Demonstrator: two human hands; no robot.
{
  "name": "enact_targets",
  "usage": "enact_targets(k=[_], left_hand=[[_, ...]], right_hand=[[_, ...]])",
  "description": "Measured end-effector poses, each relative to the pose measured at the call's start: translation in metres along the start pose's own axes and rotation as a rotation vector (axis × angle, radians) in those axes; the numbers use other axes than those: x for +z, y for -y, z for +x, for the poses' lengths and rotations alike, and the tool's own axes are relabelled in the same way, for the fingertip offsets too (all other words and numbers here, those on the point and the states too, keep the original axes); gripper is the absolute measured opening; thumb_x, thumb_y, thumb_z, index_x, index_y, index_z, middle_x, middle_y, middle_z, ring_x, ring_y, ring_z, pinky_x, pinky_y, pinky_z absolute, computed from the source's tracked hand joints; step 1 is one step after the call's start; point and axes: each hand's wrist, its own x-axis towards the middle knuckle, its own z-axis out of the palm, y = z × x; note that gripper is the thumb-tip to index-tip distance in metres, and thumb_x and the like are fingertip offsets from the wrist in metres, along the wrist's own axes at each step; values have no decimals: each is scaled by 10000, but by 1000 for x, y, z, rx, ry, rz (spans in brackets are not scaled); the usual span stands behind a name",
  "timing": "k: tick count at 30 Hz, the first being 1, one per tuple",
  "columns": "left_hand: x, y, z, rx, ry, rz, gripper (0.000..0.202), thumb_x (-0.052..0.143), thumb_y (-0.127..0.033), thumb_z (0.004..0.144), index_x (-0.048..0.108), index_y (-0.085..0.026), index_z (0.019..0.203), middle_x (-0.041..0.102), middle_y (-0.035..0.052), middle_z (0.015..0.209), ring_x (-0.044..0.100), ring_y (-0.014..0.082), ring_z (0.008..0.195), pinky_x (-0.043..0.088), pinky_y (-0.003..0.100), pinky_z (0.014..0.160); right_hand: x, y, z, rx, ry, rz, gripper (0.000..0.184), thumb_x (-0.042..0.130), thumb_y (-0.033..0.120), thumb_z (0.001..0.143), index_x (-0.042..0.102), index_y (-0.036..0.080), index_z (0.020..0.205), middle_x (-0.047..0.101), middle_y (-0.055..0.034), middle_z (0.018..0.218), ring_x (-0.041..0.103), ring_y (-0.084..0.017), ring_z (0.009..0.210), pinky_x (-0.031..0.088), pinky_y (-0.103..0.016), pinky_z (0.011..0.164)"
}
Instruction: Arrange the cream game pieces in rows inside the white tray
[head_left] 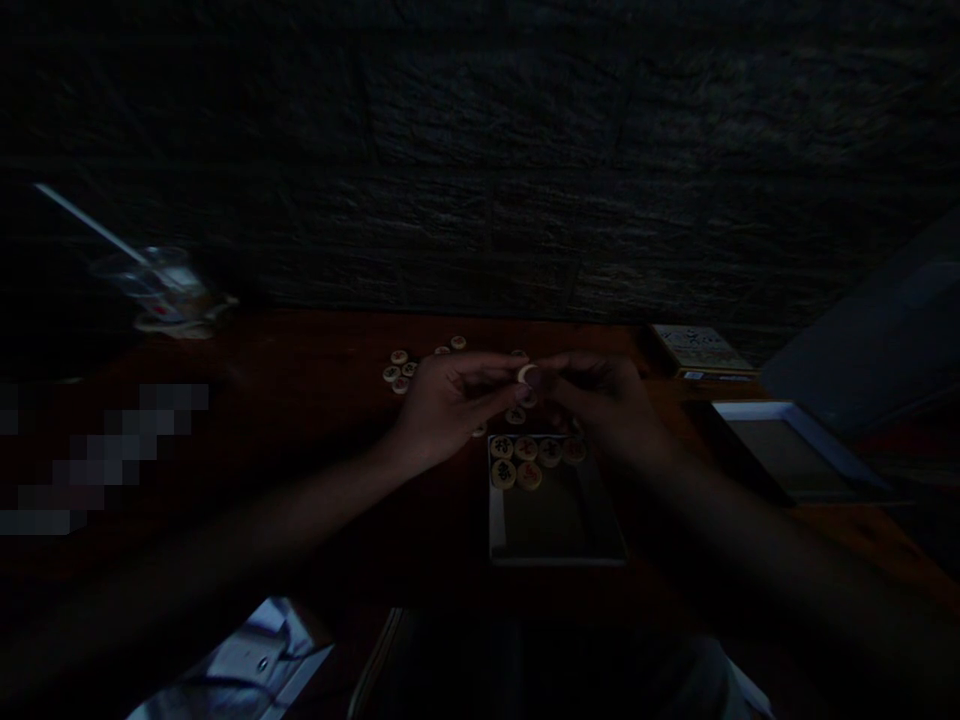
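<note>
A dark, rough stone wall (480,170) rises behind a reddish-brown wooden table (315,345) in dim light. Near the table's middle, a person's left hand (450,400) and right hand (600,395) meet above it, fingers curled inward and pressed toward each other, pinching a round cream-coloured game disc (527,374) between their fingertips; the dimness hides exactly which fingers bear it. At six o'clock from the hands, a shallow white-rimmed rectangular tray (491,520) holds six cream discs with dark and red characters (525,448). More loose cream discs (399,372) lie on the wood at eleven o'clock. Farther off, at ten o'clock, stands a clear glass tumbler (150,285) with a pale straw (90,225). A printed cardboard box (701,348) sits at two o'clock, and a white-edged box lid (795,450) at three.
</note>
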Motion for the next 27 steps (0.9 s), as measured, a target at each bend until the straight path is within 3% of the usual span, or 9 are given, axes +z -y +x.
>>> enact_targets(k=[6,12,16,20,27], left_hand=[[-1,-2,1,2,-9,27,303,819,-301,852,802,-222,1144,823,77,1100,796,218,966,646,335,882],[-2,1,1,9,-38,28,314,807,-335,866,789,-212,1154,822,84,1092,793,220,965,645,330,866],[-2,3,2,16,-62,32,292,846,-327,823,785,-186,1071,822,91,1052,789,222,956,639,319,855],[-3,3,5,11,-68,21,244,849,-282,802,784,-173,1011,819,89,1026,785,216,944,632,327,871],[-1,-1,6,-158,-76,-257,200,814,-222,806,780,-176,998,818,74,1025,786,215,919,642,346,859]], right_hand=[[-1,0,1,-18,17,43,303,871,382,752,831,201,993,728,-8,692,567,-96,482,455,-211,447],[2,1,-1,-38,2,-2,275,844,440,807,844,217,966,749,-14,718,574,-94,476,450,-203,431],[3,-1,-3,-69,-17,-45,268,832,446,829,850,230,986,766,-16,729,589,-100,473,436,-201,416],[3,-1,-3,-136,-26,-34,288,869,412,786,847,227,1005,810,-44,872,663,-128,561,510,-225,482],[-2,-1,-4,-290,-35,-304,307,791,273,838,806,172,1127,807,-69,957,683,-140,669,488,-222,529]])
